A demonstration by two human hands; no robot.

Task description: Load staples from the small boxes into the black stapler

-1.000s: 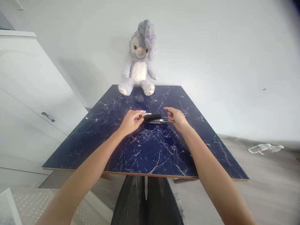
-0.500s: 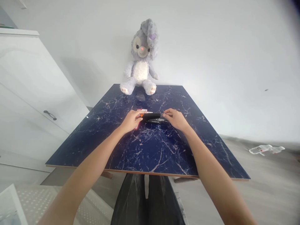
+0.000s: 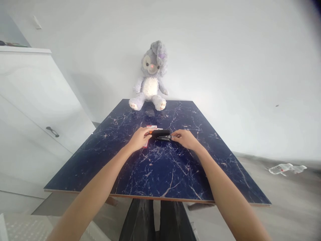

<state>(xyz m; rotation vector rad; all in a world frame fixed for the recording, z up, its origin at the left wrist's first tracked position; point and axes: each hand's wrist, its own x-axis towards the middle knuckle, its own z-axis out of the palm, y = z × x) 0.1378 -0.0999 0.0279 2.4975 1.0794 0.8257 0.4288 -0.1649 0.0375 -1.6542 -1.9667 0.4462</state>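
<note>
Over the middle of the tabletop is a black stapler (image 3: 161, 132) with an orange part at its left end and a silvery metal strip along its lower side. My left hand (image 3: 139, 138) pinches the orange end between thumb and fingers. At the stapler's other end, my right hand (image 3: 185, 138) has thumb and fingertips closed on the metal part; how far they wrap round it is too small to see. Partly behind my left fingers and the stapler lies a red and white packet (image 3: 145, 144) on the table.
The blue marbled table (image 3: 165, 177) has a grey plush rabbit (image 3: 150, 85) sitting at its far edge against the wall. A white cabinet (image 3: 32, 117) stands on the left. Clear plastic items (image 3: 287, 168) lie on the floor to the right.
The view has tilted up, so everything sits lower. My right hand has closed in on the stapler's right end, and the gap there has shrunk. My left hand keeps its pinch.
</note>
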